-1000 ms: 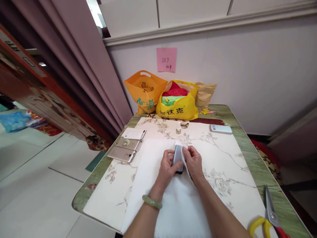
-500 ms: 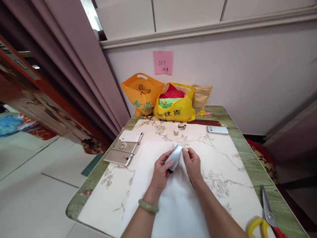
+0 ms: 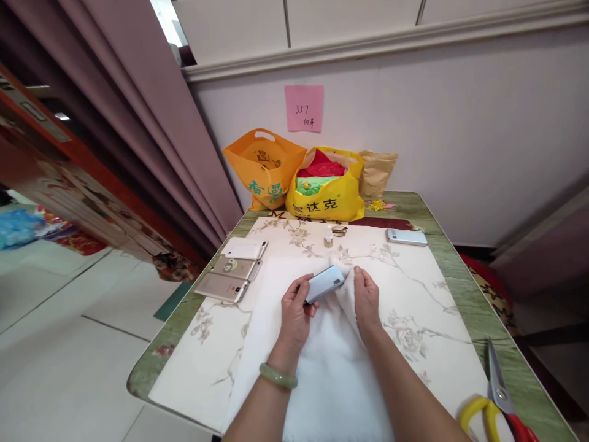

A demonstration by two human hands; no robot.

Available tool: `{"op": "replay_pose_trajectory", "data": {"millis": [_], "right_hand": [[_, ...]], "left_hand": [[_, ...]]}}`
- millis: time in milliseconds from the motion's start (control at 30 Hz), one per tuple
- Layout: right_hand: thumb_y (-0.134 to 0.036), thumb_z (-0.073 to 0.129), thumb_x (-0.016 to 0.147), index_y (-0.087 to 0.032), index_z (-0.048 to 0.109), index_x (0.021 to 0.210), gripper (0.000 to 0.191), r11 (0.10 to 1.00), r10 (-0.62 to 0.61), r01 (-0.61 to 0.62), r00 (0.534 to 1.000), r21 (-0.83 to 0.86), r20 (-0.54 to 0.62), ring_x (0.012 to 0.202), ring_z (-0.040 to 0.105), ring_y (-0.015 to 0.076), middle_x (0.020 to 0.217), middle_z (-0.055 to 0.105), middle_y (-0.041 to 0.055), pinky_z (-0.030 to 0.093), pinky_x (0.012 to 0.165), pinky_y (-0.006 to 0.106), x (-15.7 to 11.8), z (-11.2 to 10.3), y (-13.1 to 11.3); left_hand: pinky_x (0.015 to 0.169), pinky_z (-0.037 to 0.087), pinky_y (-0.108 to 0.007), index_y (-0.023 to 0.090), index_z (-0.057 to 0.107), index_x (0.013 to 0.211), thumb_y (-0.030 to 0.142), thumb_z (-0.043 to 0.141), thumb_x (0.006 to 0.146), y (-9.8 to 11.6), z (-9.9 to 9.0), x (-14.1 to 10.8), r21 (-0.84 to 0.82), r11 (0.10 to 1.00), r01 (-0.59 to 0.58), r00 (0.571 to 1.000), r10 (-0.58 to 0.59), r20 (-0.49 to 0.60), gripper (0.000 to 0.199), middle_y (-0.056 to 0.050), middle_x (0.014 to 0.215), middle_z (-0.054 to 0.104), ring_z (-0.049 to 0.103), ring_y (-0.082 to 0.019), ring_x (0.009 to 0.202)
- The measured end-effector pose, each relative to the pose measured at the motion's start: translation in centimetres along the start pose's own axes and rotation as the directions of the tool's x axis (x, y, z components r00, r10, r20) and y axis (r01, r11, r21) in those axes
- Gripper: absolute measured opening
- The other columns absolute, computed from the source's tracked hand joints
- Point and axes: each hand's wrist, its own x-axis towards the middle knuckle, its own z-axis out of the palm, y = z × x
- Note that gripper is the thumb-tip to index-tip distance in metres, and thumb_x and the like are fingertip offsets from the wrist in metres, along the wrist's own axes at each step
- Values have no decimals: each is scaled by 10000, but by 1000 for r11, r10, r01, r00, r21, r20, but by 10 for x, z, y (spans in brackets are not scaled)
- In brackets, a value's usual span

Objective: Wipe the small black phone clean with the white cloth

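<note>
My left hand [image 3: 297,307] is closed around one end of a light blue smartphone [image 3: 324,284], its back turned up and its camera end pointing right. A green bangle [image 3: 278,376] sits on that wrist. My right hand [image 3: 367,299] pinches a fold of a white cloth [image 3: 343,380] just right of the phone, with a small gap between hand and phone. The rest of the cloth spreads over the table below both forearms. Part of the phone's left end is hidden by my left fingers.
Three phones [image 3: 221,286] lie in a row at left; another phone [image 3: 407,237] lies at back right. A small bottle [image 3: 328,237] and eyeglasses [image 3: 340,231] sit mid-back. Behind stand an orange bag [image 3: 264,172], a yellow bag [image 3: 326,202] and a brown pouch [image 3: 378,173]. Scissors [image 3: 500,393] lie front right.
The phone has turned from steeply slanted to nearly level, showing more of its back. My right hand, holding the cloth, has moved slightly right, away from the phone.
</note>
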Motion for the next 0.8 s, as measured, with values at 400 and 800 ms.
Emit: {"op": "replay_pose_trajectory", "data": {"millis": [400, 800], "right_hand": [[-463, 683, 763, -196, 628, 1035, 384, 996, -14, -17, 946, 92, 323, 760, 559, 158, 900, 646, 20, 452, 685, 264, -6, 8, 1], [-525, 562, 838, -214, 412, 623, 407, 997, -51, 59, 986, -40, 161, 542, 333, 99, 565, 355, -70, 293, 495, 223, -4, 5, 1]], "left_hand": [[434, 344, -166, 150, 696, 996, 499, 736, 714, -2, -6, 4, -160, 987, -9, 1000, 4, -30, 450, -16, 778, 604, 485, -53, 544], [758, 467, -291, 135, 665, 1057, 345, 702, 783, -10, 6, -1, -74, 996, 51, 984, -37, 173, 347, -76, 939, 688, 610, -162, 813]]}}
